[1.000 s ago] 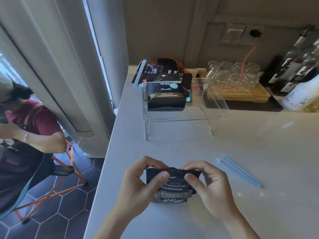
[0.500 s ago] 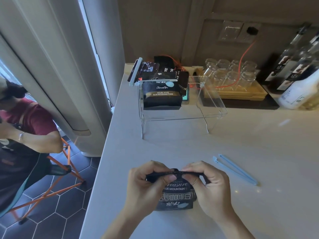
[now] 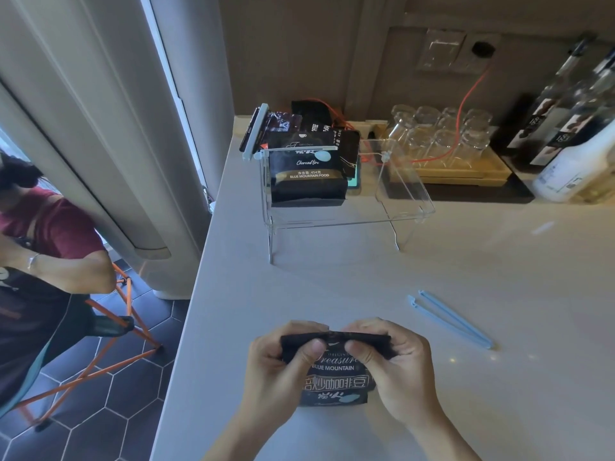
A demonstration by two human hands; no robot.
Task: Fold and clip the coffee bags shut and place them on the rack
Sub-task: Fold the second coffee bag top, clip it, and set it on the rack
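Hands come first: the left hand (image 3: pixel 283 367) and the right hand (image 3: pixel 396 367) sit side by side at the near edge of the table (image 3: pixel 332 281), each with thumb in front and curled fingers behind, pinching the top of a black coffee bag (image 3: pixel 336 377). That top is turned over into a flat band running between the two thumbs, which I judge to be the fold being pressed so it holds a crease long enough to take a clip. The bag stands on the table under the hands, its printed face toward the wearer. Just beyond and to the outside of the right hand lies a blue bag clip (image 3: pixel 449 319), opened into a narrow V, probably left within easy reach so that one hand can fetch it while the other keeps the fold down. Well ahead of both hands stands the clear rack (image 3: pixel 399 214); a clipped bag (image 3: pixel 307 174) already occupies its left part, leaving the right part free, most likely for this bag. Further bags (image 3: pixel 299 123) lean behind the rack.
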